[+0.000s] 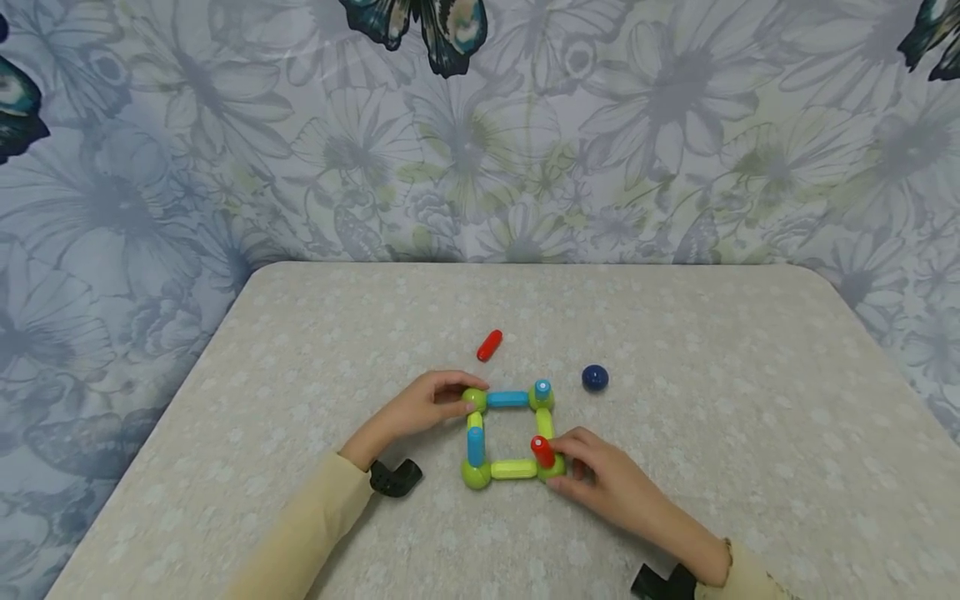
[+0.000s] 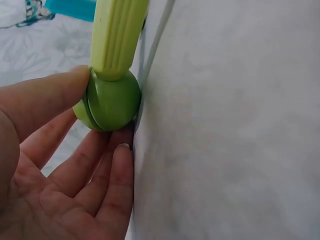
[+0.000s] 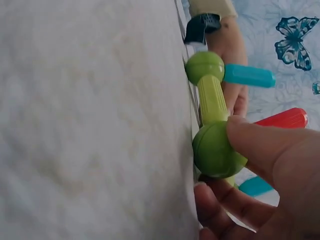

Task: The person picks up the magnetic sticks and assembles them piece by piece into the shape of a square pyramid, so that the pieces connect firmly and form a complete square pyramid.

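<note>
A square frame of toy rods and green balls lies on the table. Its far side is a blue rod (image 1: 507,399); the near side is a yellow-green rod (image 1: 513,469). At the far left corner my left hand (image 1: 429,407) pinches a green ball (image 2: 114,100) between thumb and fingers. My right hand (image 1: 618,483) holds the near right green ball (image 3: 216,150), from which a red rod (image 1: 542,452) stands up. Short blue rods also rise from the near left ball (image 1: 476,475) and the far right ball (image 1: 542,399).
Beyond the frame lies a loose red rod (image 1: 490,345). A dark blue ball (image 1: 596,378) sits to the right of the far right corner. Black wrist mounts (image 1: 396,478) stick out by both wrists. Patterned fabric (image 1: 480,167) hangs behind the table (image 1: 712,375).
</note>
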Available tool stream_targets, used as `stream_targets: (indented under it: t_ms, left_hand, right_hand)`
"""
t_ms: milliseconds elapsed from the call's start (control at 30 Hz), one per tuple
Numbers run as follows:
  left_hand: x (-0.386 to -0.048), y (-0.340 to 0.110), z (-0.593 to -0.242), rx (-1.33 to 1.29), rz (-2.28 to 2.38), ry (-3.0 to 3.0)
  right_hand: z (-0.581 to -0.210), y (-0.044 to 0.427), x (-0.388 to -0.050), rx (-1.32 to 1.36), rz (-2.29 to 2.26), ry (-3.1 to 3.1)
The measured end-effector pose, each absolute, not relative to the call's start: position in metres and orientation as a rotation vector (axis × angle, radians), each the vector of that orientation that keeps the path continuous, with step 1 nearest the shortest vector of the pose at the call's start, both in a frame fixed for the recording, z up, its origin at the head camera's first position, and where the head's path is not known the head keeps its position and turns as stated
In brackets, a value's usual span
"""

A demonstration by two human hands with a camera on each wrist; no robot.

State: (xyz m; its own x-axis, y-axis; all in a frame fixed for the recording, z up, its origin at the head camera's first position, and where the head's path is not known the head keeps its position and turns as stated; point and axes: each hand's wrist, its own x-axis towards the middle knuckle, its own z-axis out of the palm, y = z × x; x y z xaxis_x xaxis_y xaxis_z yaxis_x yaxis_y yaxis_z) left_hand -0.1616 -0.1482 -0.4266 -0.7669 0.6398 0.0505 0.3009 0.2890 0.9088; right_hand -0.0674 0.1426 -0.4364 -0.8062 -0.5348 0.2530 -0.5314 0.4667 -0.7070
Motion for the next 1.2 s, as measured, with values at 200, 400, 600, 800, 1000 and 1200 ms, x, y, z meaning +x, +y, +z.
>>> stream_targets:
  t_ms: [200, 400, 600, 800, 1000, 1200]
  left_hand:
    - [-0.145, -0.161, -0.425, 0.874, 1.456, 2.261]
    - [-0.135, -0.170, -0.426, 0.898, 1.459, 2.253]
    - [-0.129, -0.167, -0.429, 0.939, 1.462, 2.251]
    - [-0.118, -0.154, -0.428, 0.952, 1.436, 2.181]
    - [-0.119, -0.153, -0.426, 0.945, 1.435, 2.114]
    - [-0.159, -0.156, -0.408, 0.671, 1.526, 2.347]
  right_hand:
    - [-0.434, 0.149, -0.078, -0.939, -1.313, 2.637]
    - [-0.434, 0.150, -0.100, -0.874, -1.341, 2.687]
    - [-0.435, 0.149, -0.118, -0.744, -1.337, 2.774]
    - [-0.437, 0.152, -0.129, -0.650, -1.400, 2.794]
    - [-0.442, 0.155, -0.134, -0.555, -1.513, 2.663]
    - [-0.445, 0.157, -0.136, -0.538, -1.594, 2.575]
